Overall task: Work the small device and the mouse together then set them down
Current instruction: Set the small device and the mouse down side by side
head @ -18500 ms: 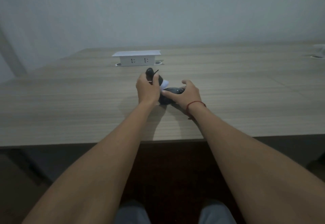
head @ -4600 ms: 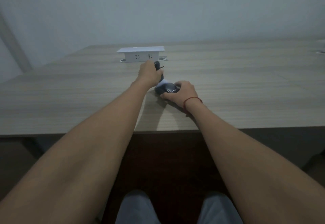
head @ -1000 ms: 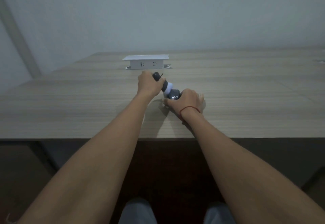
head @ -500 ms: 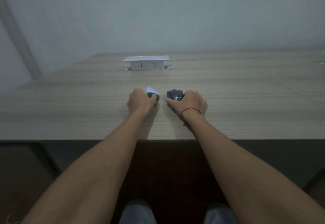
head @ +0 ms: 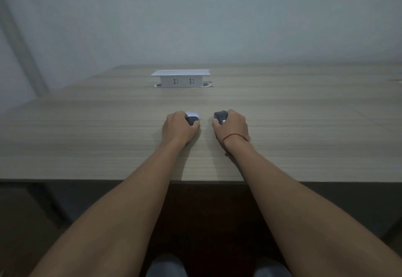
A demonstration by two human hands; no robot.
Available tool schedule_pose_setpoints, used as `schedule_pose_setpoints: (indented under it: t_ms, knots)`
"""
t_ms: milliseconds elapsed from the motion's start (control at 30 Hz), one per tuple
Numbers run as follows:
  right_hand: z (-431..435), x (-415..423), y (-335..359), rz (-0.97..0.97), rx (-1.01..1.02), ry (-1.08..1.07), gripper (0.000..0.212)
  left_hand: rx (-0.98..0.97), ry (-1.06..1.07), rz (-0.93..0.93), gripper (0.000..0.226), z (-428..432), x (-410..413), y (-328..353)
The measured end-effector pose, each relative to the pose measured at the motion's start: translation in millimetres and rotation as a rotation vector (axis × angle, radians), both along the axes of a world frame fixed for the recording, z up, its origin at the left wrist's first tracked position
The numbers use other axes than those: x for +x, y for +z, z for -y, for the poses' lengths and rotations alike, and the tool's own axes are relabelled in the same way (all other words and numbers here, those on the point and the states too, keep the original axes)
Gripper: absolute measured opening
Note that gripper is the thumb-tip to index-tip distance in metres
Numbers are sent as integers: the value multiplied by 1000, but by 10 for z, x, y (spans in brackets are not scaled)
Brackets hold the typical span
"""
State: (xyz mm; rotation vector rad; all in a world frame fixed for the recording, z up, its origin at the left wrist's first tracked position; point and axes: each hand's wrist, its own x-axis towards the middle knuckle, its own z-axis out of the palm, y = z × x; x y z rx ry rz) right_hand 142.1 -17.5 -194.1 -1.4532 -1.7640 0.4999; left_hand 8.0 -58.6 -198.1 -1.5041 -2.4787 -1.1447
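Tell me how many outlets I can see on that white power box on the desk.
2. Both sit side by side on the front face of the white power box: one left of centre, one right of centre. Its other faces are hidden, so more are possible.

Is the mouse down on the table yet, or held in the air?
Down: the mouse rests on the table, right hand cupped over it, no gap visible beneath.

You are facing a wood-grain table (head: pixel 87 141) holding a white socket box (head: pixel 180 78), a plain grey wall (head: pixel 195 15) rising behind in dim light.
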Motion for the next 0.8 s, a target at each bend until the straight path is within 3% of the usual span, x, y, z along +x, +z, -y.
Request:
schedule_pose_setpoints:
  t_ms: [500,600,633,733,800]
  knots:
    - [-291,-69,14,16,-5,-45,37,28,89,-11,26,-367,136,31]
    - [-258,-43,-1,-5,-13,-51,49,49,51,17,26,-317,169,32]
    - [-238,-25,2,-22,-19,-47,58,37,45,23,30,-289,180,41]
    - [-134,50,-25,-30,-42,-13,86,-31,54,78,71,-168,191,44]
    - [-44,144,-55,58,-59,-16,94,-65,53,100,75,-29,208,42]
